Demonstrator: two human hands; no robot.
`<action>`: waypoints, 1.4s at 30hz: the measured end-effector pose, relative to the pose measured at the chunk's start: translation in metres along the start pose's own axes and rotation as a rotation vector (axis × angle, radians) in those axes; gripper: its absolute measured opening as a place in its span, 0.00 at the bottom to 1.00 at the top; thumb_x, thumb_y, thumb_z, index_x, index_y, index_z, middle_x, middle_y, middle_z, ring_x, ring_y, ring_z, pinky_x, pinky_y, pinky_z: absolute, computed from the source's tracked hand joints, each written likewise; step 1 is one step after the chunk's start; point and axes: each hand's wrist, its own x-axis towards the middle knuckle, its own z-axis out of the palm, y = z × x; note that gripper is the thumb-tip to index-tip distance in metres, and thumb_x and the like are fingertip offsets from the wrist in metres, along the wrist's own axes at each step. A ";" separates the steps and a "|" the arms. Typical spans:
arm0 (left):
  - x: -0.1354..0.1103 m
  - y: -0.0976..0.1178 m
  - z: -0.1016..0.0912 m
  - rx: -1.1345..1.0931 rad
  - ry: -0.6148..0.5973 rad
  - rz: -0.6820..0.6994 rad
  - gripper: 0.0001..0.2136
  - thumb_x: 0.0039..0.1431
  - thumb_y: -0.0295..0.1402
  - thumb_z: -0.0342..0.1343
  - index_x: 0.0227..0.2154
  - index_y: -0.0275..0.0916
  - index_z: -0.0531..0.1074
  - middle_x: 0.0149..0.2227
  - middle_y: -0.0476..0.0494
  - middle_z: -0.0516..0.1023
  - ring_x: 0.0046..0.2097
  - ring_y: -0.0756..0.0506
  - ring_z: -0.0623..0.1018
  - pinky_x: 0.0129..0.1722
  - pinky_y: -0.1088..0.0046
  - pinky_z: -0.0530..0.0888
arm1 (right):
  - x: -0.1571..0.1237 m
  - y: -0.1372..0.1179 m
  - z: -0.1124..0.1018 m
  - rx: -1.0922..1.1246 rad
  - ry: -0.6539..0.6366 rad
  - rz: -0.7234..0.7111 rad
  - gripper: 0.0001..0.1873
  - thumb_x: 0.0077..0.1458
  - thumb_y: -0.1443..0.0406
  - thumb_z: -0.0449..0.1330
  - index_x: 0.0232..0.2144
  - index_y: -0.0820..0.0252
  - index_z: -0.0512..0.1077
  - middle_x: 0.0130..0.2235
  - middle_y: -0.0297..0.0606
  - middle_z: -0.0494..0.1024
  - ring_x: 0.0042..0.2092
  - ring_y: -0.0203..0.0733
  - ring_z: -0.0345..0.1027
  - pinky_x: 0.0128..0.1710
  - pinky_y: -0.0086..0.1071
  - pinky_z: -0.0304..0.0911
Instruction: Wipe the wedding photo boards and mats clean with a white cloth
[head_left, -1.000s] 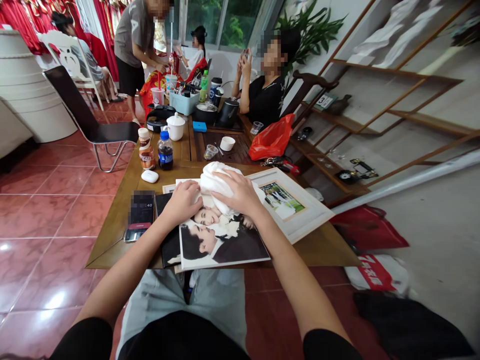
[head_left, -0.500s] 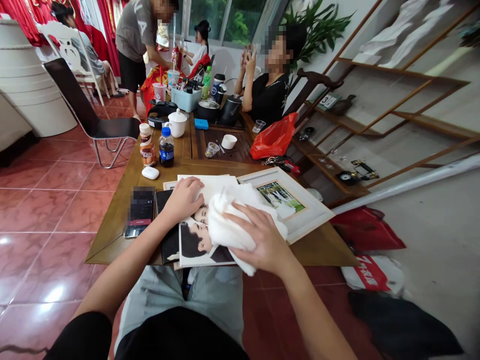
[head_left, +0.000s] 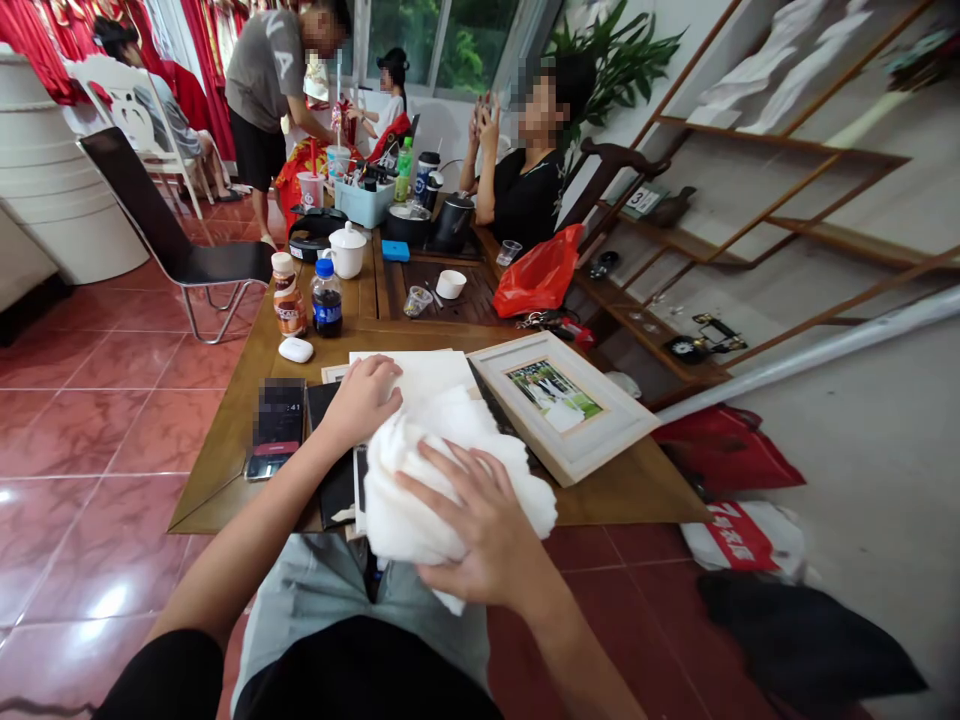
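Note:
My right hand (head_left: 476, 520) grips a bunched white cloth (head_left: 405, 500) near the table's front edge, its fingers spread over the top. Under the cloth lies a photo print (head_left: 431, 370); only its pale upper part and a thin left strip show, the rest is covered. Flat on the print's upper left rests my left hand (head_left: 367, 400), its fingers extended and holding nothing. Beneath that wrist is a black flat item (head_left: 330, 495), partly hidden. To the right, a white picture frame (head_left: 607, 435) holds a small outdoor photo (head_left: 555, 392).
A phone (head_left: 276, 430), a white earbud case (head_left: 295, 350), two drink bottles (head_left: 327, 300) and a lidded white cup (head_left: 346, 250) stand along the left. A red plastic bag (head_left: 536, 275) lies behind the frame. Across the table sits a person (head_left: 525, 190) with raised hands. Shelves (head_left: 795, 235) line the right.
My right hand has moved the cloth left and down toward the front edge, covering the faces on the print. My left hand stays in place on the print.

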 end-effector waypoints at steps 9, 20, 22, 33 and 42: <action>0.004 -0.008 0.006 0.002 0.001 0.020 0.13 0.63 0.30 0.55 0.50 0.41 0.73 0.56 0.38 0.74 0.61 0.38 0.73 0.67 0.51 0.64 | 0.011 -0.018 0.009 0.029 -0.055 -0.004 0.48 0.47 0.45 0.67 0.68 0.43 0.61 0.71 0.46 0.61 0.69 0.63 0.56 0.65 0.58 0.50; 0.000 0.000 -0.001 -0.020 -0.008 0.025 0.13 0.64 0.29 0.53 0.50 0.40 0.73 0.56 0.37 0.74 0.61 0.37 0.72 0.66 0.53 0.67 | -0.038 0.020 -0.009 -0.054 0.068 0.148 0.39 0.55 0.55 0.62 0.68 0.48 0.60 0.68 0.48 0.65 0.65 0.63 0.62 0.61 0.56 0.56; 0.001 -0.001 0.000 -0.026 -0.009 0.031 0.13 0.64 0.30 0.53 0.50 0.40 0.73 0.56 0.37 0.74 0.61 0.37 0.72 0.66 0.53 0.67 | -0.036 0.024 -0.010 -0.061 0.071 0.154 0.38 0.56 0.55 0.62 0.67 0.48 0.61 0.67 0.48 0.66 0.64 0.62 0.63 0.60 0.55 0.57; 0.000 -0.002 0.000 -0.033 0.008 0.043 0.12 0.63 0.30 0.55 0.49 0.39 0.74 0.54 0.36 0.75 0.59 0.37 0.73 0.65 0.52 0.68 | 0.052 0.101 0.009 0.036 -0.018 0.290 0.34 0.61 0.47 0.60 0.66 0.47 0.66 0.67 0.46 0.68 0.66 0.59 0.61 0.63 0.55 0.57; 0.000 -0.005 0.002 0.014 0.005 0.028 0.13 0.64 0.31 0.55 0.50 0.39 0.74 0.55 0.36 0.75 0.60 0.36 0.73 0.65 0.53 0.69 | 0.086 0.121 0.018 0.046 -0.012 0.273 0.33 0.62 0.48 0.60 0.66 0.47 0.66 0.68 0.44 0.67 0.67 0.58 0.60 0.64 0.56 0.56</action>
